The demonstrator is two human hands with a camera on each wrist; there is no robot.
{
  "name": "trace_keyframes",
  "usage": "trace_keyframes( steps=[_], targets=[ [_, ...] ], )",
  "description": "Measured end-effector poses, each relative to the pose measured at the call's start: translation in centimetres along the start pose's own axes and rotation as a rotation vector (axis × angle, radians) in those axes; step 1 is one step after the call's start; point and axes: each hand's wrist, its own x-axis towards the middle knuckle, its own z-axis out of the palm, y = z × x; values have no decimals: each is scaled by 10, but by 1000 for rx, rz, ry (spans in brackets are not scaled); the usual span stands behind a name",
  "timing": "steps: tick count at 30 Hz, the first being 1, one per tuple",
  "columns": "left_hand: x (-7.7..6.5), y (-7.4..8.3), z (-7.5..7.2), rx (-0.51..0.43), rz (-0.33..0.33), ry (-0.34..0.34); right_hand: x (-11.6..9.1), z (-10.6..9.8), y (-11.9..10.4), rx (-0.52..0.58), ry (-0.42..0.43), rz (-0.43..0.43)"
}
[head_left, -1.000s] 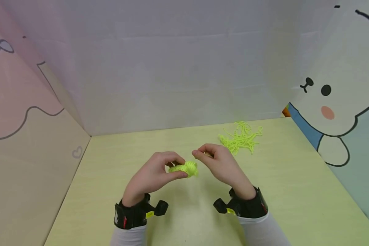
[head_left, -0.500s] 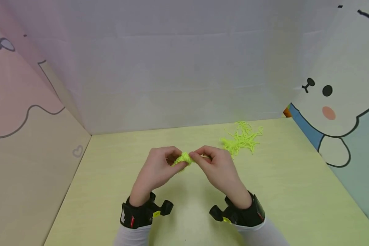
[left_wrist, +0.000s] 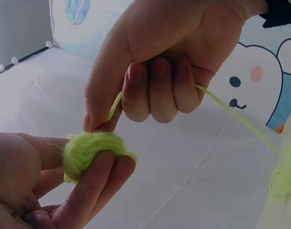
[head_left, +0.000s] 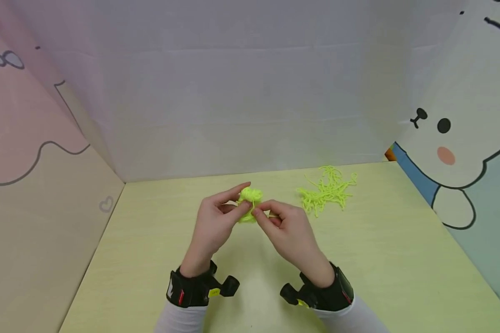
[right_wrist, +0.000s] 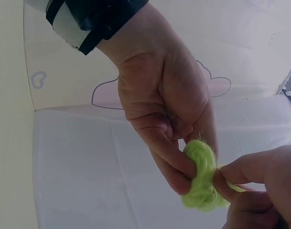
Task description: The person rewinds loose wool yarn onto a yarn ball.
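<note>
A small wound ball of neon yellow-green yarn [head_left: 251, 194] is gripped between the thumb and fingers of my left hand [head_left: 214, 222]. Beside it, my right hand [head_left: 289, 229] pinches the yarn strand [left_wrist: 115, 106] between thumb and index finger, close against the ball. In the left wrist view the strand passes through the curled fingers of the right hand and runs off toward the loose yarn pile [head_left: 327, 188]. The right wrist view shows the ball [right_wrist: 201, 176] held by the left fingers, with the right fingertips touching its side.
Both hands are above a pale yellow table [head_left: 150, 259]. The loose tangle lies at its back right. A white cloth wall [head_left: 241, 106] stands behind, and printed cartoon panels flank both sides. Black camera straps [head_left: 191, 286] circle the wrists.
The right hand has come in from apart to meet the ball. My left hand has risen slightly and turned the ball from lying sideways to a more upright position.
</note>
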Motion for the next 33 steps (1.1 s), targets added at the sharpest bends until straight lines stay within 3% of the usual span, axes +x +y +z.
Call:
trace_keyframes(
  steps=[6, 13, 16, 20, 25, 29, 33],
  targets=[
    [-1, 1, 7, -108, 15, 30, -1, 0, -1, 18, -20, -9],
    [-1, 2, 9, -204, -21, -89, -1, -1, 0, 22, -21, 15],
    [0, 2, 10, -200, -31, -93, -1, -1, 0, 20, -21, 17],
    [1, 0, 10, -193, -53, -57, 0, -1, 2, 5, -13, 2],
    [3, -2, 11, -269, -46, 34, 0, 0, 3, 15, -15, -23],
    [4, -1, 11, -332, -34, 125, 0, 1, 2, 42, -84, -29],
    [3, 0, 9, -369, -30, 170, 1, 2, 4, 43, -185, 13]
  ],
)
